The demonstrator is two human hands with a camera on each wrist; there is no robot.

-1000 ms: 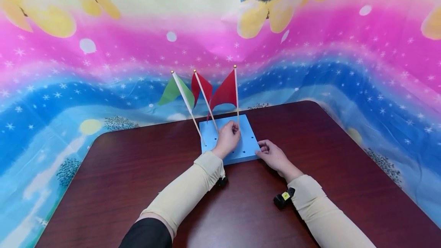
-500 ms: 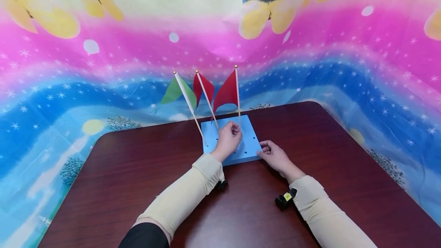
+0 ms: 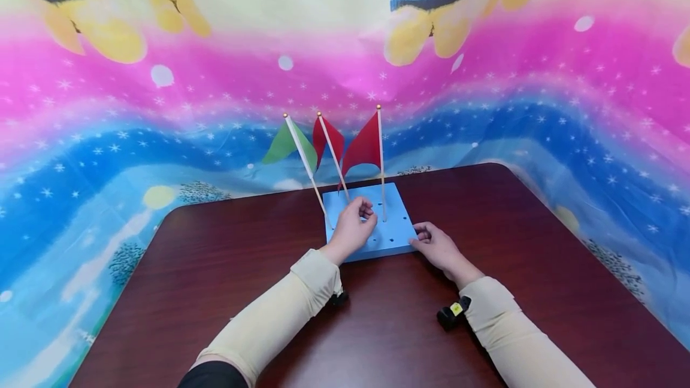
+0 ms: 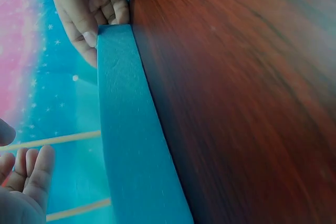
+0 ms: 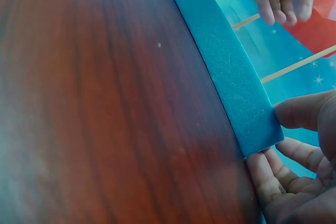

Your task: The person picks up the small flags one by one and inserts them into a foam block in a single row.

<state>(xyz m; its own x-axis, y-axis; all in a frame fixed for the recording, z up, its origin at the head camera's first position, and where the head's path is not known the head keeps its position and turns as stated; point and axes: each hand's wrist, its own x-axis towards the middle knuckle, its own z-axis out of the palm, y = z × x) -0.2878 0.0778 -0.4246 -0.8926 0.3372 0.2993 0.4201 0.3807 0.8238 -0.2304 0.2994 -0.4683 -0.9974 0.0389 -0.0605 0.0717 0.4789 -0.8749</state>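
Observation:
A flat blue block with small dark holes lies on the table, with three small flags standing in it. One red flag stands nearly upright on its stick. Another red flag and a green flag lean left. My left hand hovers over the block between the sticks, fingers loosely bent, thumb and fingertips apart from the upright stick and holding nothing. At the block's front right corner my right hand grips the edge; in the right wrist view its thumb and fingers bracket the corner.
The dark reddish-brown table has rounded back corners. Behind it hangs a colourful patterned cloth, close to the flags. Small black cameras sit at the wrists.
My left hand has let go of the upright red flag's stick and drawn back to the left of it. My right hand stays at the block's corner. The head view has shifted slightly.

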